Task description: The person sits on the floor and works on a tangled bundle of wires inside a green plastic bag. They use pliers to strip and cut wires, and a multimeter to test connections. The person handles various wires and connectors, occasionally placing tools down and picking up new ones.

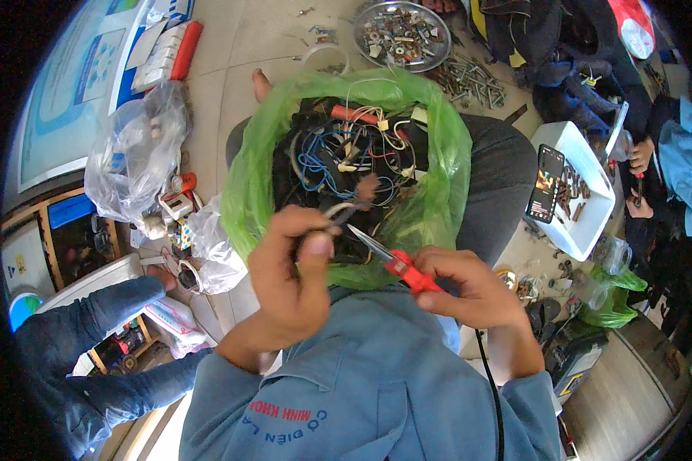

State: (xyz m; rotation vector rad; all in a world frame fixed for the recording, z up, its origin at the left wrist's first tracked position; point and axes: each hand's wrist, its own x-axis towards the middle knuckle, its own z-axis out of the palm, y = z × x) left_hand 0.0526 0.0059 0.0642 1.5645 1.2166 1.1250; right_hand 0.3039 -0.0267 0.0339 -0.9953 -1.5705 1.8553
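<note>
A green plastic bag (442,161) lies open in my lap, full of tangled wires (323,157) in blue, white and black, with a red cylindrical piece among them. Over its near side my left hand (292,276) is closed on a short bit of wire (338,211), part of which is hidden by my fingers. My right hand (461,288) grips a red-handled tool (404,265) with pointed metal blades, apparently scissors; their tips point up-left, close to the wire and my left fingers.
A metal tray of hardware (400,38) and loose bolts (473,81) lie ahead. A white bin (592,230) with a phone (546,180) is right, near another person's hands (640,157). Plastic bags (134,157) lie left; another person's jeans-clad legs (100,315) are lower left.
</note>
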